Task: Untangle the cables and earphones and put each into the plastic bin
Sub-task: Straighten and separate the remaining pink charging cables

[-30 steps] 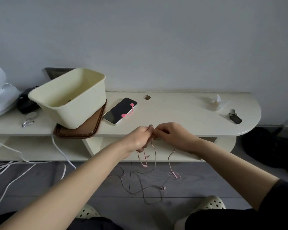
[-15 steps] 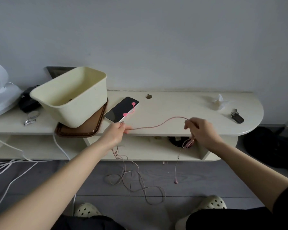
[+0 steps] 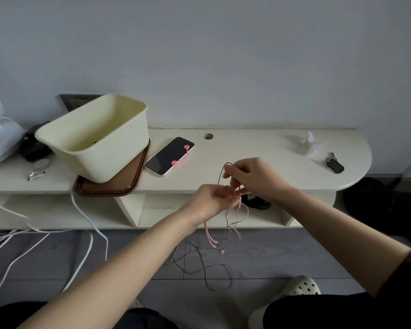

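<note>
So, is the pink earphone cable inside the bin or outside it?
Outside. The left hand and right hand hold the pink earphone cable before the shelf, apart from the bin.

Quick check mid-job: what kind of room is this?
Likely a home room: a low shelf against a plain wall holds a phone, keys and a tissue, and the person wears slippers. The left hand and right hand hold the earphones.
</note>
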A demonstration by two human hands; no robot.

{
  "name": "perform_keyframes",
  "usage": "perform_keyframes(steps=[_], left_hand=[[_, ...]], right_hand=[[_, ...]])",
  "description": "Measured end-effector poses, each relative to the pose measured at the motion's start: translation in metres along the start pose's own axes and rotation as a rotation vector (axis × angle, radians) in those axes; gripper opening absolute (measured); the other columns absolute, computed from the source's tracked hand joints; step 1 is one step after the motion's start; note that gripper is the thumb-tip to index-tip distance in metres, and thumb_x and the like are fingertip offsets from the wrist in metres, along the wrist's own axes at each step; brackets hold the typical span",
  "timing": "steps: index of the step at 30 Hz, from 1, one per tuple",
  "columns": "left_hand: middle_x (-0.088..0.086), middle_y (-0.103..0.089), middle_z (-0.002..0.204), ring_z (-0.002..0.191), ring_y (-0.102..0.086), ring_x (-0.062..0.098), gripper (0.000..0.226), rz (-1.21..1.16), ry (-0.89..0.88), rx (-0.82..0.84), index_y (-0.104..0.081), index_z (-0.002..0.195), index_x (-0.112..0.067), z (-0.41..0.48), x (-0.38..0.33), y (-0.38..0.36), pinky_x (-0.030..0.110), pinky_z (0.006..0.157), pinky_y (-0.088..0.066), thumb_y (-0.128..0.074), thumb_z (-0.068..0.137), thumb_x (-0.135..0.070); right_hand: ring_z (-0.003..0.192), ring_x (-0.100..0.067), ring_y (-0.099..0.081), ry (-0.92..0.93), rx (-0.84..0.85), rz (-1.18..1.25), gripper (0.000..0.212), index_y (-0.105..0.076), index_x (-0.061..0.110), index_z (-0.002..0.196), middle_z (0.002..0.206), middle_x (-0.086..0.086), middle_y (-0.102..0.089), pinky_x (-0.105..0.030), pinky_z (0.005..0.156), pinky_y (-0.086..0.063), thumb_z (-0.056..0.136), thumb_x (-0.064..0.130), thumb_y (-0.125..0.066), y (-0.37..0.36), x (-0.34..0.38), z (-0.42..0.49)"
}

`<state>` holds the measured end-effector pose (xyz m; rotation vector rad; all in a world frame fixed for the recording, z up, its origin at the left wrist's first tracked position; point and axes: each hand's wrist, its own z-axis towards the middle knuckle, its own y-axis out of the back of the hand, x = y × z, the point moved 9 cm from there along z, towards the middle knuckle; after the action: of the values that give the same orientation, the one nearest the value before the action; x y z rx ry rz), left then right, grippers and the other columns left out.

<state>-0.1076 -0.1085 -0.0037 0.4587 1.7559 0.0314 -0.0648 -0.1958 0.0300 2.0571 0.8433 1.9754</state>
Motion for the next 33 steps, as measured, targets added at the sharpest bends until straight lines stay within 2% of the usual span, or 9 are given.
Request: perform_keyframes(steps=[4,6,8,11,15,19,22,27,33], left_hand=[[-0.016,-0.057,0.051,0.065,-0.052,-0.005,0.016,0.013,-0.023,-0.08,-0.068,0.078,-0.004,0.001,-0.005,0.008,0.004,0.055,-0.035,-0.063,0.089,-0.015],[-0.018,-0.06,0.06,0.084,-0.061,-0.002,0.012,0.011,-0.021,-0.104,-0.068,0.08,-0.011,0.002,-0.008,0.014,0.022,0.069,-0.043,-0.062,0.09,-0.015],[-0.019,-0.057,0.054,0.072,-0.063,0.001,0.011,0.008,-0.037,-0.14,-0.065,0.082,-0.012,0.002,-0.011,0.021,0.032,0.064,-0.045,-0.06,0.092,-0.015],[-0.02,-0.051,0.042,0.038,-0.047,-0.007,0.009,-0.064,-0.053,-0.21,-0.062,0.087,-0.009,0.003,-0.013,0.035,0.007,0.041,-0.032,-0.057,0.093,-0.014],[-0.007,-0.061,0.075,0.045,-0.048,-0.011,0.014,-0.077,-0.054,-0.309,-0.066,0.092,-0.005,0.006,-0.01,0.056,0.003,0.044,-0.034,-0.056,0.094,-0.015],[-0.018,-0.052,0.054,0.039,-0.044,-0.007,0.018,-0.1,-0.064,-0.372,-0.063,0.079,-0.011,0.005,-0.01,0.071,0.008,0.046,-0.032,-0.054,0.095,-0.013],[-0.013,-0.057,0.066,0.051,-0.05,-0.009,0.017,-0.081,-0.083,-0.412,-0.066,0.083,-0.009,0.006,-0.007,0.077,0.006,0.051,-0.034,-0.055,0.094,-0.015],[-0.01,-0.059,0.073,0.061,-0.053,-0.013,0.015,-0.04,-0.116,-0.422,-0.065,0.084,-0.006,0.01,0.001,0.072,0.0,0.061,-0.036,-0.054,0.094,-0.011],[-0.01,-0.06,0.077,0.075,-0.053,-0.004,0.016,-0.01,-0.097,-0.439,-0.065,0.085,-0.007,0.012,0.002,0.078,0.002,0.066,-0.037,-0.054,0.094,-0.014]], right_hand=[[0.072,-0.017,-0.061,0.048,-0.057,0.042,0.03,-0.065,0.016,0.075,0.068,0.0,-0.061,-0.035,0.077,-0.056,0.097,0.026,-0.048,0.004,0.005,0.002],[0.072,-0.016,-0.059,0.058,-0.119,0.046,0.031,-0.063,0.016,0.077,0.07,0.001,-0.059,-0.037,0.081,-0.052,0.098,0.029,-0.043,0.007,0.002,0.003],[0.076,-0.019,-0.059,0.022,-0.127,0.164,0.032,-0.06,0.012,0.086,0.074,-0.001,-0.058,-0.039,0.084,-0.052,0.1,0.03,-0.037,0.003,-0.007,0.0],[0.079,-0.018,-0.062,-0.014,0.069,0.336,0.033,-0.055,0.002,0.102,0.08,-0.004,-0.062,-0.035,0.084,-0.052,0.102,0.027,-0.032,-0.026,-0.016,-0.01],[0.074,-0.009,-0.062,0.023,0.305,0.161,0.019,-0.06,0.01,0.093,0.074,-0.001,-0.066,-0.021,0.08,-0.053,0.099,0.015,-0.043,-0.058,-0.025,-0.025],[0.074,-0.009,-0.063,-0.053,0.307,-0.025,0.03,-0.061,0.016,0.081,0.072,0.0,-0.066,-0.021,0.081,-0.05,0.1,0.015,-0.038,-0.056,-0.061,-0.022],[0.086,-0.012,-0.064,-0.121,0.35,-0.161,0.032,-0.06,0.015,0.079,0.08,0.001,-0.068,-0.019,0.083,-0.043,0.1,0.018,-0.037,-0.051,-0.088,-0.022],[0.09,-0.008,-0.058,-0.128,0.421,-0.506,0.027,-0.068,0.015,0.106,0.107,0.002,-0.065,-0.02,0.08,-0.043,0.099,0.021,-0.042,-0.046,-0.102,-0.018],[0.078,0.001,-0.058,0.023,0.173,-0.22,0.018,-0.053,0.015,0.097,0.09,0.003,-0.069,-0.007,0.069,-0.041,0.092,-0.002,-0.048,-0.029,-0.072,-0.008]])
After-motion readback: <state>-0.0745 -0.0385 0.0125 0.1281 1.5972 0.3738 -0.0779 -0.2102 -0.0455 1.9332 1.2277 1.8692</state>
